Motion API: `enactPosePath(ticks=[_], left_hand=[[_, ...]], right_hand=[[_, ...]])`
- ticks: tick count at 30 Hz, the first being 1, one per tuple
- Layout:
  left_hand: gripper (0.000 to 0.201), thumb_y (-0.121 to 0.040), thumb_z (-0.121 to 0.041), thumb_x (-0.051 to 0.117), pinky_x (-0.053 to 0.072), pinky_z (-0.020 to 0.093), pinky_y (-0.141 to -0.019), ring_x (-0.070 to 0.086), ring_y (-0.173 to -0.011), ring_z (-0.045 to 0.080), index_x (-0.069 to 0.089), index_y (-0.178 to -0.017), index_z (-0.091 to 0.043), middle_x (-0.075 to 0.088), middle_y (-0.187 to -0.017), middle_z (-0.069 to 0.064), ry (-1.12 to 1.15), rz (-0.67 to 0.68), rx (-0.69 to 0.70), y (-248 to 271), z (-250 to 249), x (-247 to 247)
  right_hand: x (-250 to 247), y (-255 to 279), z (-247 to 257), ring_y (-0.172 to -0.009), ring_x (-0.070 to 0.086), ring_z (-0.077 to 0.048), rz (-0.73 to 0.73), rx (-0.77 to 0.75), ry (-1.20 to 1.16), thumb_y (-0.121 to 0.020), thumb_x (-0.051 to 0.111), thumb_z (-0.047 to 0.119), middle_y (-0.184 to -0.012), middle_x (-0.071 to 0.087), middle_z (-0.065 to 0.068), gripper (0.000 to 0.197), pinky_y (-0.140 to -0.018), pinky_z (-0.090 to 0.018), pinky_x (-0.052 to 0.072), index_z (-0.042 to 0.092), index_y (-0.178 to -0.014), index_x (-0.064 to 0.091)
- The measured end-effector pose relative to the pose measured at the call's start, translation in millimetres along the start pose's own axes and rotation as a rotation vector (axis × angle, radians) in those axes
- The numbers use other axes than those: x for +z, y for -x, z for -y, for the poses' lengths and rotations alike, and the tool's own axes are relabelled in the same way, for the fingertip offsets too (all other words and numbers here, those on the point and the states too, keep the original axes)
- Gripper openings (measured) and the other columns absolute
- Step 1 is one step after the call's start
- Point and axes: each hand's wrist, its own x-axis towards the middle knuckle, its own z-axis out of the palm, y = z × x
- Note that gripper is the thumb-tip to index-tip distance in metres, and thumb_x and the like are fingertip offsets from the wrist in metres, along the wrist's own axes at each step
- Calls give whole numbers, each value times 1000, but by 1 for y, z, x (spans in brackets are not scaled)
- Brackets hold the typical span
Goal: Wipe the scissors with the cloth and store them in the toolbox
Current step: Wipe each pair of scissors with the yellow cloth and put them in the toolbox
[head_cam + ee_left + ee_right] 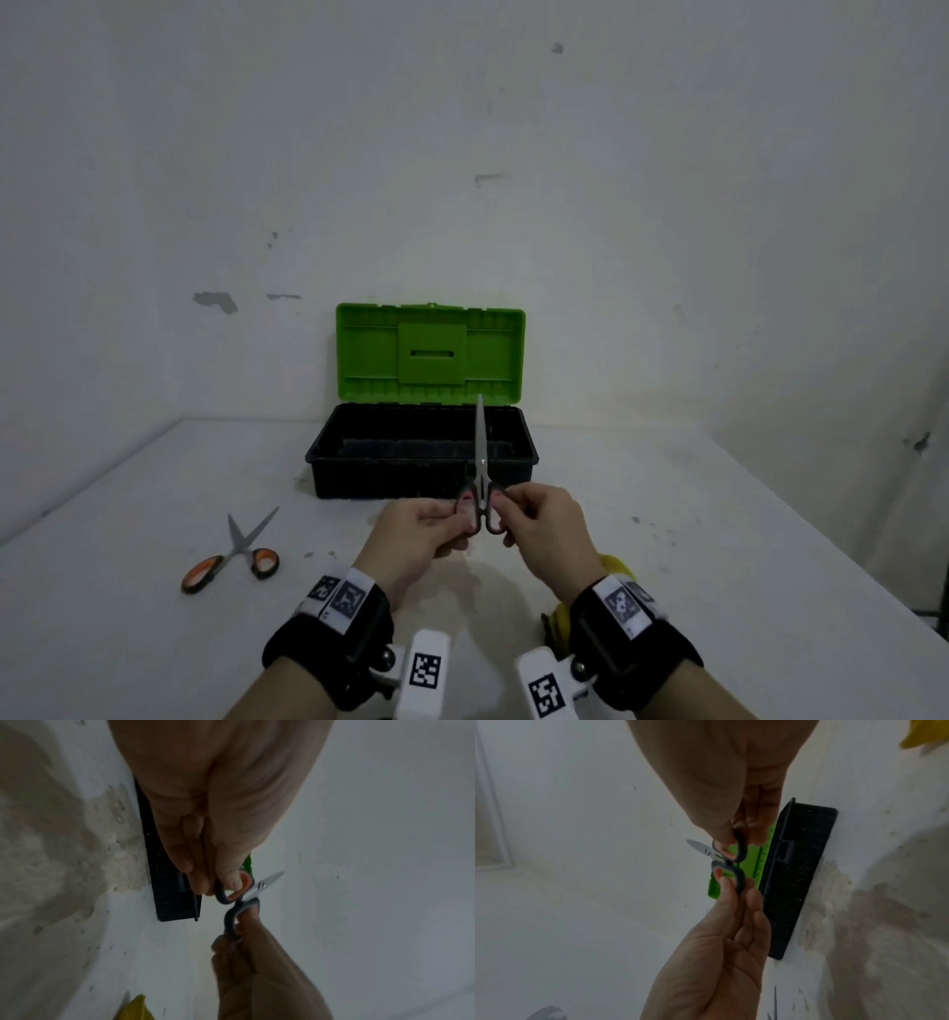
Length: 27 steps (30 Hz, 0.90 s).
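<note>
On the left of the bench point(154, 642) we see a second pair of scissors point(233, 557) with orange handles lying with its blades apart. At centre, our left hand point(418, 534) and right hand point(547, 529) each pinch one handle loop of the scissors point(481, 473) with curled fingers point(727, 894), blades together and pointing up in front of the open toolbox point(421, 462). The yellow cloth point(616, 568) lies under our right wrist.

Two pairs of scissors, one held point(480, 465) and one lying open point(233, 552), one toolbox point(421, 452), one yellow cloth point(613, 568), two hands, left point(416, 534) and right point(544, 524).
</note>
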Motion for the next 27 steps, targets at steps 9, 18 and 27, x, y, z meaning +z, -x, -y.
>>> enactPosePath(ticks=[9,18,27], left_hand=[[8,-88,-13,72,58,30,-75,73,-80,22,77,-93,-9,78,-83,10,-55,-94,111,-63,-31,-36],[6,-86,-7,74,58,29,-77,73,-76,18,76,-90,-11,77,-82,12,-116,-98,158,-114,-34,-68],[28,-93,-28,65,51,38,-99,67,-102,21,71,-117,-15,72,-110,3,-489,-331,154,-164,-5,-165]], right_hand=[[37,-71,25,-64,57,-7,-112,-168,82,-81,73,39,-65,61,3,27,-54,-17,43,17,-70,61],[72,-135,28,-56,54,-7,-27,-59,75,-78,77,39,-66,66,-8,40,-49,-13,39,2,-69,67],[82,-207,25,-44,44,-16,60,147,449,-82,70,45,-51,48,-3,48,-38,-19,29,4,-60,58]])
